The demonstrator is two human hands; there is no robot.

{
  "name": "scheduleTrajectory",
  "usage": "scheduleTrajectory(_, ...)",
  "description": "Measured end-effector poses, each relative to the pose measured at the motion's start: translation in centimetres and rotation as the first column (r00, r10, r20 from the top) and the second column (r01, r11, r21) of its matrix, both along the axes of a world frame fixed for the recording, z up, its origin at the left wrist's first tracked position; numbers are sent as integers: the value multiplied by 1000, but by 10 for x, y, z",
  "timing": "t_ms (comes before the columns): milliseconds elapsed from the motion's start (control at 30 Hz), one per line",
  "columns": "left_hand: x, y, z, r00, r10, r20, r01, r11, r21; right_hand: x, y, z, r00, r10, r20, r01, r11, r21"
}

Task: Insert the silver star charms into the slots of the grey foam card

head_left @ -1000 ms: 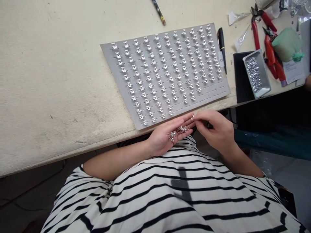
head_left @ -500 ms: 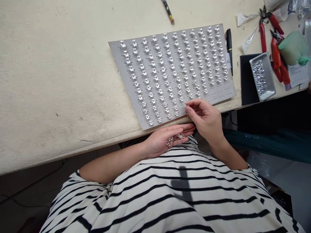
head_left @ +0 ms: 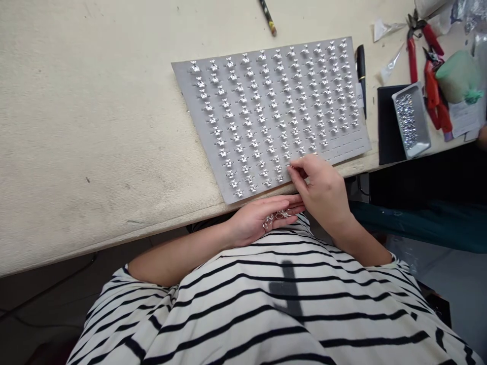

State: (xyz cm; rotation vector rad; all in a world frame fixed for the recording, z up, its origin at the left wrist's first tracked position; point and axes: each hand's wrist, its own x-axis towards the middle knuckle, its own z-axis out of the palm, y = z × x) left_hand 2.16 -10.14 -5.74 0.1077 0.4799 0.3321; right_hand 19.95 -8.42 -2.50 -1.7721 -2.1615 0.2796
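Note:
A grey foam display board (head_left: pixel 198 142) lies tilted near the table's front edge, with rows of silver rings (head_left: pixel 262 119) standing in its slits. At the board's lower edge, my right hand (head_left: pixel 319 187) pinches a small silver ring, mostly hidden by thumb and forefinger, against the surface. Below it my left hand (head_left: pixel 251 220) rests palm up, fingers stretched and slightly cupped. Several loose silver rings (head_left: pixel 276 218) lie in that palm. Bare slits show at the board's lower right corner, beyond my right hand.
Right of the board lie a black pen (head_left: pixel 360 76) and a grey tray (head_left: pixel 420 126) of small shiny pieces. Red-handled pliers (head_left: pixel 411 56), orange-handled cutters (head_left: pixel 433 91) and a green bundle (head_left: pixel 460 76) sit farther right. A pencil (head_left: pixel 268 17) lies behind the board.
My right fingers have moved slightly left and closed down at the board, so the ring in them shows less. My left hand keeps its place with the loose rings.

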Motion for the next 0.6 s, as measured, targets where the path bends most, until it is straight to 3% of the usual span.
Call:
scheduleTrajectory(167, 1, -1, -2, 997, 40, 69, -36, 998, -56, 4, -3, 7, 999, 14, -32, -14, 1000, -16)
scheduleTrajectory(333, 5, 1, 2, 979, 121, 167, -102, 988, -119, 18, -30, 27, 991, -45, -129, 59, 993, 104)
scheduleTrajectory(433, 9, 3, 6, 970, 145, 195, -117, 982, -146, 25, -46, 31, 986, 38, -165, -20, 994, 108)
scheduleTrajectory(600, 13, 3, 10, 969, 144, 203, -119, 984, -132, 28, -56, 20, 964, 195, -181, -185, 980, 74)
